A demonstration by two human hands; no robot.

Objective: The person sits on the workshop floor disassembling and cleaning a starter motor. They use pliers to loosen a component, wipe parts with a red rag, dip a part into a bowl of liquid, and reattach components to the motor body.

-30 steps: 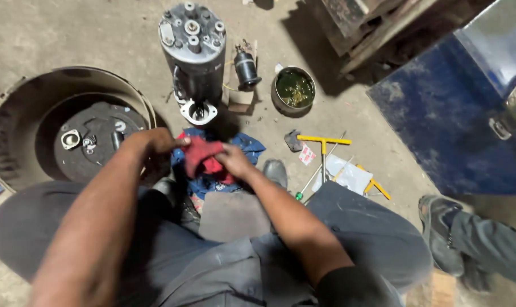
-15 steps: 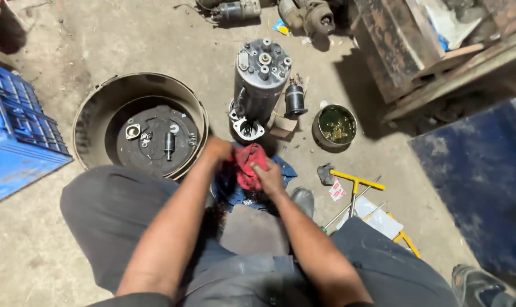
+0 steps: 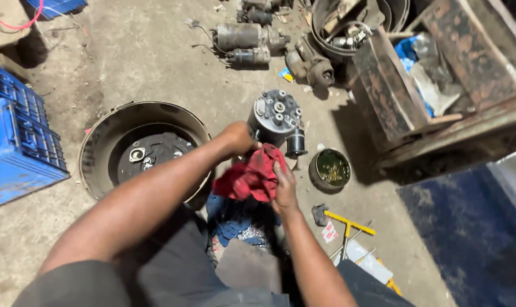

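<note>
My left hand (image 3: 238,138) and my right hand (image 3: 284,185) both grip a crumpled red rag (image 3: 251,176) in front of me. What the rag wraps is hidden. Just beyond the hands stands a grey cylindrical motor housing (image 3: 276,115) with several bolts on its top face, and a small black cylinder (image 3: 296,142) sits beside it. Under the hands lies a heap of blue patterned cloth (image 3: 238,220) on the concrete floor.
A round metal pan (image 3: 98,142) with small parts sits to the left, a blue crate (image 3: 13,142) further left. A small bowl of greenish liquid (image 3: 329,169) and a yellow-handled tool (image 3: 349,224) lie right. Rusty bins (image 3: 394,91) and old motors (image 3: 243,38) are behind.
The camera view has shifted so the scene sits lower and closer. My hands have lifted the red rag up from the blue cloth toward the motor housing.
</note>
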